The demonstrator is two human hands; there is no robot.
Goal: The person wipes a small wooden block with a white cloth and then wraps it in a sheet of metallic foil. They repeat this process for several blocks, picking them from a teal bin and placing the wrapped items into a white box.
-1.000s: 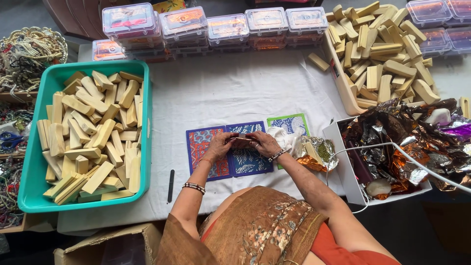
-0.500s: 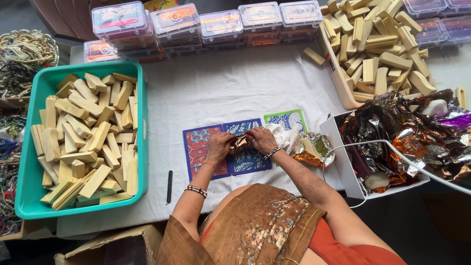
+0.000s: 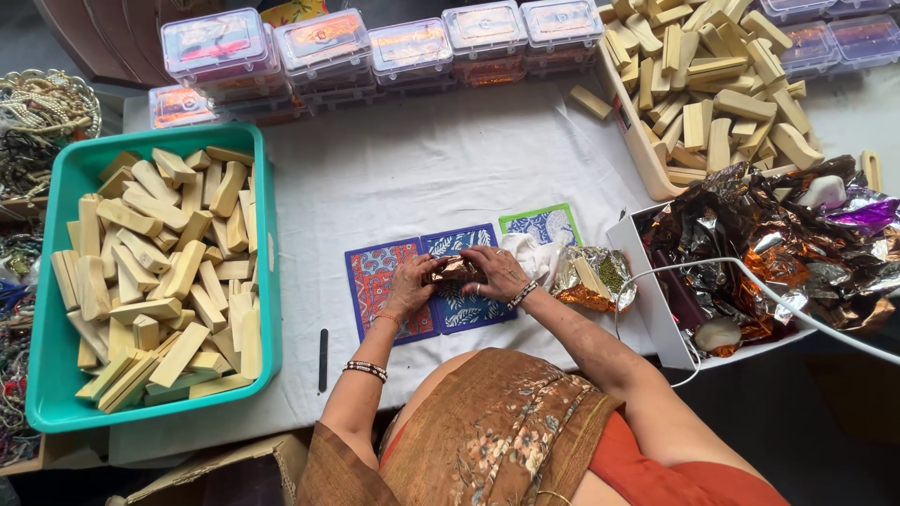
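I note no real change over the last second: left hand [image 3: 410, 284] and right hand [image 3: 495, 272] stay closed on the foil-wrapped bar [image 3: 454, 271], held over the blue patterned mats [image 3: 469, 309] at worktop [image 3: 422, 169] centre; wrapping continues.

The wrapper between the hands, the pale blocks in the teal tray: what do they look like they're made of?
Wrapper: thin metallic foil, coppery and shiny, by its crinkled glints. Blocks: matte cream bars with rough-cut edges, possibly soap or wood; unclear. Tray: smooth moulded plastic. Both the left hand and the right hand grip the wrapper.
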